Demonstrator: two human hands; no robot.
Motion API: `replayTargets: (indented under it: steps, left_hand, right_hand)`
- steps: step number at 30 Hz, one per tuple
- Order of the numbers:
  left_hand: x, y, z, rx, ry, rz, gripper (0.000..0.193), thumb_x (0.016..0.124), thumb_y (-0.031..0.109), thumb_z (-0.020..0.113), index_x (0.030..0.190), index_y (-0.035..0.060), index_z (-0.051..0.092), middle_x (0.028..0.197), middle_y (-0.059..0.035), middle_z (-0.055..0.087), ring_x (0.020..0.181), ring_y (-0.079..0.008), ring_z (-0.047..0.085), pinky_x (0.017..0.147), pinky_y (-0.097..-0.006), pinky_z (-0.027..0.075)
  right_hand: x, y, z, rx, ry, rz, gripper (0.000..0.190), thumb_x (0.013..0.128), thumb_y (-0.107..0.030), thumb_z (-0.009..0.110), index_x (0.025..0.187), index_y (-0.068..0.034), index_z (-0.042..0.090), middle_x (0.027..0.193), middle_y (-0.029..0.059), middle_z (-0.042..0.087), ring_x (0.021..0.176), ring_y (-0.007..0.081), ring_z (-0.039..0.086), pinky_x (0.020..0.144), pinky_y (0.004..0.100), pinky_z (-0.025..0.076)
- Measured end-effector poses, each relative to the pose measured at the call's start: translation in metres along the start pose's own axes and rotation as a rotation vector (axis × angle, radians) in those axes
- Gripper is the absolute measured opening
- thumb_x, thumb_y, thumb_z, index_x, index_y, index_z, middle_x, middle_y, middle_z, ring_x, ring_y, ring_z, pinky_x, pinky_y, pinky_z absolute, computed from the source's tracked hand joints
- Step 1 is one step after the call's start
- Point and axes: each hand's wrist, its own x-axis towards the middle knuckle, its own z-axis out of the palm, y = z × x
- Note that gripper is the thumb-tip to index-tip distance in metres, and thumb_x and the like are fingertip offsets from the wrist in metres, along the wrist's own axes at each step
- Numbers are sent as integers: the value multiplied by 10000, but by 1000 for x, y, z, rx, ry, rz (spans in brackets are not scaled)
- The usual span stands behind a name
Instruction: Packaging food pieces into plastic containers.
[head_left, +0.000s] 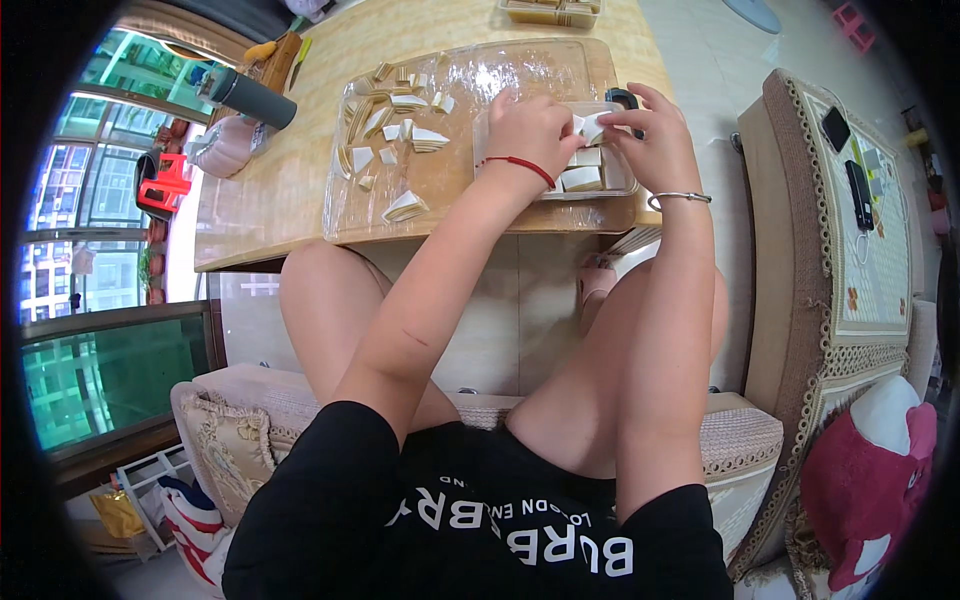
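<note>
Over a clear plastic container (632, 182) near the right of the table, both my hands meet at a white-topped layered piece (598, 126). My right hand (660, 142) pinches it between thumb and fingertips, the other fingers raised. The fingertips of my left hand (531, 135) close on its near-left side, partly hiding it. Inside the container sit more block-shaped layered pieces (583, 178), pale on top with brown stripes. The container rests on a brown board (450, 176) wrapped in clear film. Cut layered scraps (430, 140) are scattered over the board's left half.
A second plastic box (551, 13) of striped pieces stands at the table's far edge. Left are a grey bottle (259, 99), a pink pumpkin-shaped object (223, 146) and a knife with a yellow-green handle (301, 60). A black object (621, 97) lies behind the container.
</note>
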Motion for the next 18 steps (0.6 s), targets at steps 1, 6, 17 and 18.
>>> replayTargets:
  steps: [1, 6, 17, 18]
  left_hand:
    - [1, 2, -1, -2, -1, 0, 163, 770, 240, 676, 724, 87, 645, 797, -18, 656, 730, -199, 590, 889, -386, 401]
    - [5, 13, -3, -23, -116, -178, 188, 785, 284, 664, 724, 107, 651, 779, -10, 656, 777, -196, 593, 979, -422, 289]
    - [-15, -18, -52, -298, -41, -315, 234, 772, 387, 631, 879, 206, 734, 941, 30, 697, 902, -181, 594, 927, -421, 276]
    - [-22, -43, -56, -302, -17, -382, 234, 771, 391, 638, 886, 210, 733, 972, 34, 694, 916, -186, 593, 906, -414, 281]
  right_hand:
    - [0, 0, 0, -1, 0, 1, 203, 724, -88, 733, 920, -130, 758, 1240, 98, 573, 1068, 260, 555, 887, 324, 473]
    - [1, 0, 2, -1, 1, 64, 188, 698, -80, 737, 880, -122, 759, 1238, 106, 573, 1085, 269, 544, 899, 322, 468]
    - [-1, -4, -16, 122, -7, 117, 262, 696, -96, 696, 956, -83, 721, 1224, 89, 580, 1094, 245, 541, 897, 328, 459]
    - [0, -6, -18, 163, -9, 156, 267, 701, -105, 686, 964, -79, 716, 1211, 84, 588, 1087, 246, 544, 905, 327, 456]
